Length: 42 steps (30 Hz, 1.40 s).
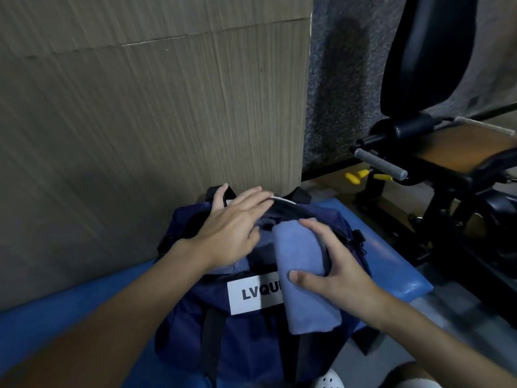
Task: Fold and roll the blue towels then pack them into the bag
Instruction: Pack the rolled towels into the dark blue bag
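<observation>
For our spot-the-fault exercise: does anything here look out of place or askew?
Nothing is damaged or spilled. The rolled blue towel, gripped by the right hand, lies slanted across the bag, covering part of its label.

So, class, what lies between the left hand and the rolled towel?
The head view shows the open mouth of the navy bag between the left hand and the rolled towel, gripped by the right hand.

The towel [302,278] covers the right end of the label [251,294], so its lettering reads only as far as LVQU. The left hand [232,233] and the towel hide most of the opening of the bag [246,345], whose near side runs off the bottom edge.
</observation>
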### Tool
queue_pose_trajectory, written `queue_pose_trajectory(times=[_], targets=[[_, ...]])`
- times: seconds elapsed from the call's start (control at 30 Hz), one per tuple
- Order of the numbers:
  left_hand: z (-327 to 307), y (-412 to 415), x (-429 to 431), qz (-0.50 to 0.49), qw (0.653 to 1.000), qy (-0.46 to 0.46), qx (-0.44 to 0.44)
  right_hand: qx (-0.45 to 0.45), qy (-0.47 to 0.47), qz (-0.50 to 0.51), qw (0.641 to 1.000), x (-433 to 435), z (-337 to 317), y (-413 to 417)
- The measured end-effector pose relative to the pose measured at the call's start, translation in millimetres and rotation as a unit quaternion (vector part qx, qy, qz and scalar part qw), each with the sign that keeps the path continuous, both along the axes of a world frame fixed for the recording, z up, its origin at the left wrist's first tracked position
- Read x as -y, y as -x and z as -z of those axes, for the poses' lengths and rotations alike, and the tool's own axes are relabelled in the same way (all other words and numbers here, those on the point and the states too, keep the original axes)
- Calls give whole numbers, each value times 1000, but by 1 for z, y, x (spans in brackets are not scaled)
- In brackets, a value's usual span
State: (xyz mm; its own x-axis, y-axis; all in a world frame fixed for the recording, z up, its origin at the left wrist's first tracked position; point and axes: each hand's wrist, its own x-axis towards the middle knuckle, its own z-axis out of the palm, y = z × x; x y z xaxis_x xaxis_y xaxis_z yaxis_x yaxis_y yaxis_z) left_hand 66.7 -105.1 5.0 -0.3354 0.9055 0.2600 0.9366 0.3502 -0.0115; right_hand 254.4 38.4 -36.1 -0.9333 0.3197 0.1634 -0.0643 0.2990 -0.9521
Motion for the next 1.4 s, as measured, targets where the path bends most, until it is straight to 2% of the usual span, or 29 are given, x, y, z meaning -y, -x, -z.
queue_pose_trajectory(times=[0.07,0.23,0.37,0.47,0.6,0.7,0.77,0.87,1.1,1.17,1.27,1.3,1.4], targets=[[-8,3,-4,-11,1000,-2,20,15,11,-23,1000,4,1,10],[-28,8,-9,-27,996,-38,79,39,63,25,997,0,1,60],[-38,11,-9,-30,992,-56,105,71,33,11,997,3,6,95],[-39,14,-6,-34,990,-61,119,64,65,51,995,3,7,115],[-41,15,0,-28,990,-57,125,106,39,67,991,-1,8,125],[-43,18,2,-30,988,-67,138,88,41,85,992,-4,9,130],[-44,18,2,-28,987,-64,144,97,11,113,989,-6,10,133],[-42,18,3,-28,988,-60,138,114,26,115,986,-9,11,135],[-30,19,11,13,990,-26,141,139,-194,110,965,-8,9,121],[-26,20,14,15,989,-24,146,141,-252,117,950,-3,12,108],[-21,19,17,16,989,-19,149,172,-368,116,906,0,16,86],[-19,18,17,17,989,-17,146,172,-393,98,898,1,17,80],[-13,11,19,22,990,1,137,196,-381,64,901,-2,17,66]])
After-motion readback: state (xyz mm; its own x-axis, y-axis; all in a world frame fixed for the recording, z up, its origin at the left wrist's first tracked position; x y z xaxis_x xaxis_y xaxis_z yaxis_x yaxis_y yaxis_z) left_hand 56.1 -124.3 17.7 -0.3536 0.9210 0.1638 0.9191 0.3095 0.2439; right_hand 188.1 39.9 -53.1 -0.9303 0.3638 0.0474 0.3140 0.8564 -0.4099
